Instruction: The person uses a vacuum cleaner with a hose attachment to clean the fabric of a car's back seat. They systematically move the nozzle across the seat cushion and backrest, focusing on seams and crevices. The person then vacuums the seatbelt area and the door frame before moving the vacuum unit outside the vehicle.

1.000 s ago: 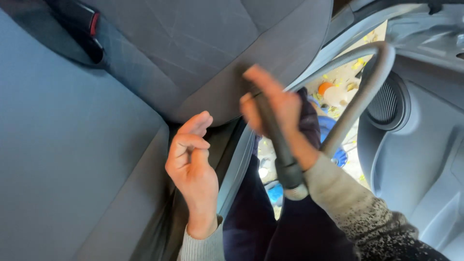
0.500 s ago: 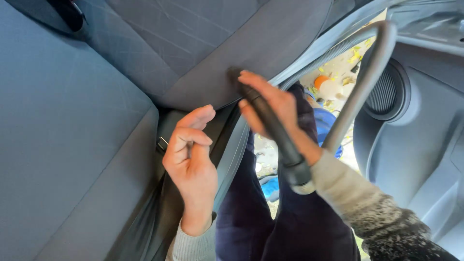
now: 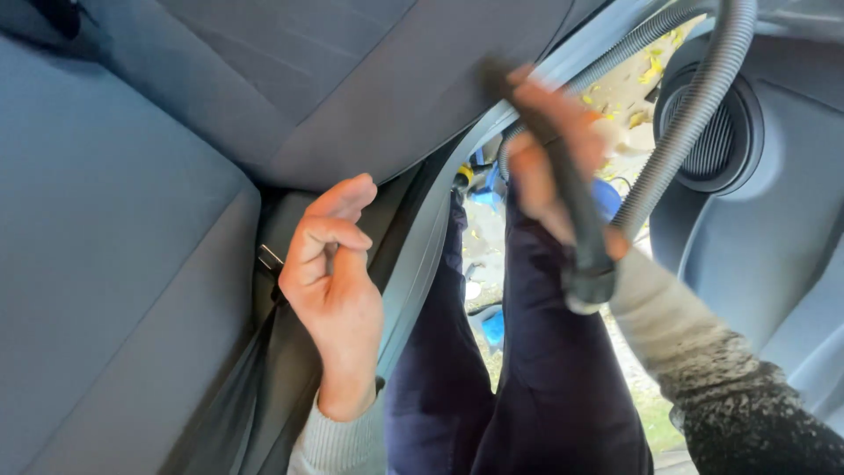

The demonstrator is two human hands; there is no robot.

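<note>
My right hand (image 3: 549, 163) grips a black vacuum nozzle (image 3: 576, 211), its blurred tip up against the edge of the grey car seat back (image 3: 352, 79). A grey ribbed hose (image 3: 694, 105) curves from the nozzle up and out to the top right. My left hand (image 3: 330, 281) is empty, fingers loosely curled, resting at the side of the grey seat cushion (image 3: 105, 264) beside the grey seat belt strap (image 3: 422, 255).
The car door panel with a round speaker grille (image 3: 716, 141) is on the right. My dark trouser legs (image 3: 527, 378) stand in the open doorway, with ground, yellow leaves and blue objects below. A dark gap runs between cushion and door sill.
The nozzle and my right hand have swung up and to the right along the seat back edge. My left hand has stayed by the seat's side, sliding slightly lower.
</note>
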